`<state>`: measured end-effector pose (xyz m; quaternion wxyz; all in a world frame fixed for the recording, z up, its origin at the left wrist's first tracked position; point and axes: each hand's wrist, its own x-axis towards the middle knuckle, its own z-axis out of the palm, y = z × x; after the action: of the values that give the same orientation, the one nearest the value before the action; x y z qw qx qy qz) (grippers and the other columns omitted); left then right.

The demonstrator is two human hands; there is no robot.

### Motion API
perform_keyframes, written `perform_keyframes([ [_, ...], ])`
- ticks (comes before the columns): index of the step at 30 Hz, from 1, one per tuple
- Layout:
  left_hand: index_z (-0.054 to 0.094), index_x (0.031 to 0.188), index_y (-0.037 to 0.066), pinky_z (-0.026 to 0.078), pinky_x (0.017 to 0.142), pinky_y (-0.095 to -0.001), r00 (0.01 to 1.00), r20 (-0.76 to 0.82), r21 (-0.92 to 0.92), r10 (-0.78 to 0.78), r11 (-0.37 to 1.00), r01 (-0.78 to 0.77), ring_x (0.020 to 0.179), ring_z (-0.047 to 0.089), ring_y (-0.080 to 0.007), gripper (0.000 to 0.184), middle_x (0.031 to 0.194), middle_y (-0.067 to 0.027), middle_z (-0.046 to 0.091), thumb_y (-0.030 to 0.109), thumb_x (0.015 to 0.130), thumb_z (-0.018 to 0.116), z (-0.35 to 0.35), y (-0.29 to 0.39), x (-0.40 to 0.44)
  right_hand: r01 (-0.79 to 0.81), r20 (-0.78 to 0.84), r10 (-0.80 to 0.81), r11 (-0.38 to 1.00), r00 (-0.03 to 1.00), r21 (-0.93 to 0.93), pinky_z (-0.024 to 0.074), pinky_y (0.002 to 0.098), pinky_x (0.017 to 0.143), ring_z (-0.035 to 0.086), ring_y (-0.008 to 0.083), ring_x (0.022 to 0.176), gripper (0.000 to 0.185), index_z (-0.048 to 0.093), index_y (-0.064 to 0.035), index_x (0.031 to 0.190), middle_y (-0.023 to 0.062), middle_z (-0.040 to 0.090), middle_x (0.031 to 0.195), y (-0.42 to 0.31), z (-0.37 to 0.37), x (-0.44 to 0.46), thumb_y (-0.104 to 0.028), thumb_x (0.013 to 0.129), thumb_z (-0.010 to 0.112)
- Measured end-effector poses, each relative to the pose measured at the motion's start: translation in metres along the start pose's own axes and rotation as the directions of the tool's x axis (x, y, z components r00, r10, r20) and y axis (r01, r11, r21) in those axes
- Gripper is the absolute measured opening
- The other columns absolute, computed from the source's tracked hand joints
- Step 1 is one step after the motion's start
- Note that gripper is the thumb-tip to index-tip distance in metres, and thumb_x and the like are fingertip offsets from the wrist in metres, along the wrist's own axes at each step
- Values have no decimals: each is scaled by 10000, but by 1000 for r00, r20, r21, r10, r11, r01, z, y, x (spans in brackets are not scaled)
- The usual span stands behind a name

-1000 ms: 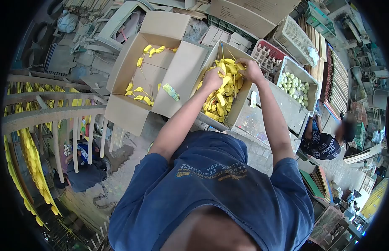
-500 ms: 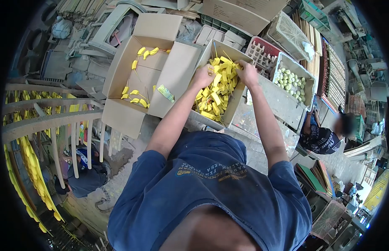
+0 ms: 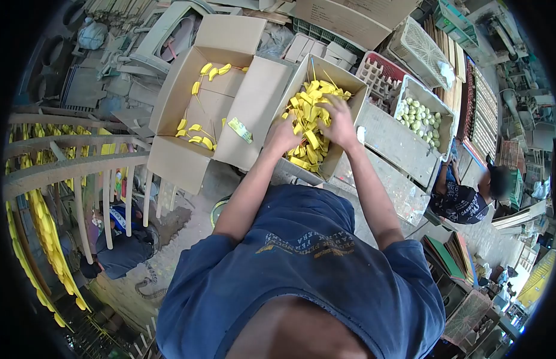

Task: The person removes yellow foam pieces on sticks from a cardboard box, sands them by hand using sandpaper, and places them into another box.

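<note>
Right hand (image 3: 339, 122) has moved from the right carton's (image 3: 334, 157) right edge onto its heaped yellow pieces (image 3: 311, 140); left hand (image 3: 282, 136) has slid nearer the body along its left edge. Whether either grip holds a piece, I cannot tell. One flap label (image 3: 241, 130) is unreadable. About a dozen pieces lie in the left carton (image 3: 217, 107).

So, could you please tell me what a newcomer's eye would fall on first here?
Probably the heap of bright yellow pieces in the cardboard box near the centre, with the left hand and right hand at it. Next might come the open box to its left, where a few similar pieces lie, and the pale green balls in the tray on the right.
</note>
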<state>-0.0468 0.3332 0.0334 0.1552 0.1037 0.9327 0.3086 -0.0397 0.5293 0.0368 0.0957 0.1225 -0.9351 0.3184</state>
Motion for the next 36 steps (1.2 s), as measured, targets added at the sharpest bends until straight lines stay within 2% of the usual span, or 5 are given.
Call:
perform_keyframes([
  [3,426,1305,27,429,972,-414,988,142,244,-65,969,29,1194,468,-393,796,1316,-312,397,423,689,740,0,4,-9,-88,223,198,901,954,-426,287,490,1087,331,427,1298,838,452,-273,1339,184,259,1467,-47,-7,-6,-186,583,803],
  [7,357,1366,91,452,946,-448,951,212,393,-223,911,126,1170,486,-415,879,1368,-281,313,455,676,762,1,23,-17,-168,303,221,967,927,-192,337,485,1063,323,437,1301,922,426,-306,1360,198,214,1484,-36,12,-7,-202,539,830],
  [25,599,843,-5,493,605,-286,990,136,-455,35,890,31,627,609,-116,113,650,-60,611,55,754,632,23,13,-20,-327,23,327,945,945,-24,520,449,787,603,415,917,372,561,-85,866,200,363,1313,-50,-9,-25,-52,548,751],
  [33,587,998,2,496,675,-318,913,298,-380,277,912,-153,765,611,-189,259,874,-104,632,125,781,658,6,11,-3,-302,-117,294,952,949,-56,497,430,880,509,422,1122,401,590,-78,962,230,298,1400,-33,-2,-43,-59,588,735],
  [36,543,1151,24,436,895,-447,886,85,136,457,875,-464,1162,452,-330,452,1293,-175,425,185,745,658,3,12,-2,-391,-92,385,918,918,-66,439,432,952,439,448,1188,438,601,-73,1048,269,239,1436,-40,5,-43,-93,626,714],
])
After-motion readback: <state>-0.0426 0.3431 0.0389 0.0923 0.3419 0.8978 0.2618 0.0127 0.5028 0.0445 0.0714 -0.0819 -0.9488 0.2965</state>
